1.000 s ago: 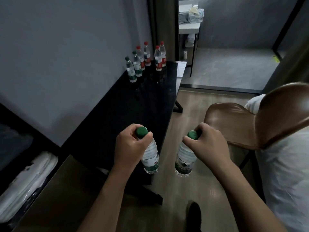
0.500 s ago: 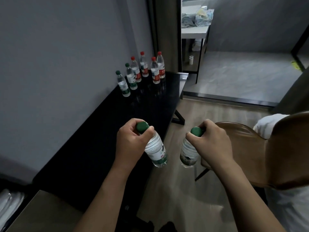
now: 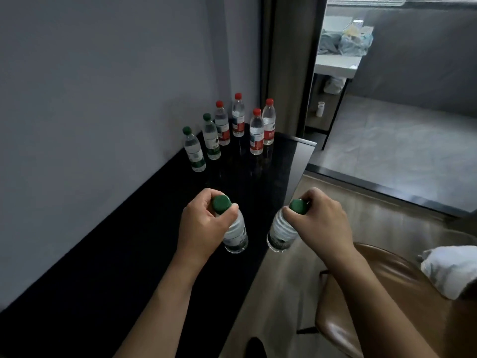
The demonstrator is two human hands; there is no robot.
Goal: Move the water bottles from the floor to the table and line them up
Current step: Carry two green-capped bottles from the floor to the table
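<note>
The left hand (image 3: 204,223) grips a green-capped water bottle (image 3: 233,233) by its neck, fingers and thumb curled round just under the cap, and the bottle hangs upright over the black table (image 3: 103,267), near its right edge. The right hand (image 3: 322,223) holds a second green-capped bottle (image 3: 281,233) the same way — this one hangs beside the table's edge, and whether its base is over the tabletop or over the wooden floor (image 3: 284,293) is hard to tell from this angle.

At the far end of the table six bottles stand upright by the grey wall (image 3: 103,86): two green-capped ones (image 3: 194,151) nearest, in line with two red-capped ones (image 3: 222,125) behind them, and another red-capped pair (image 3: 262,130) set to the right, close together.

A brown leather chair (image 3: 374,293) sits at the lower right — a white cloth (image 3: 451,267) lies on it.
</note>
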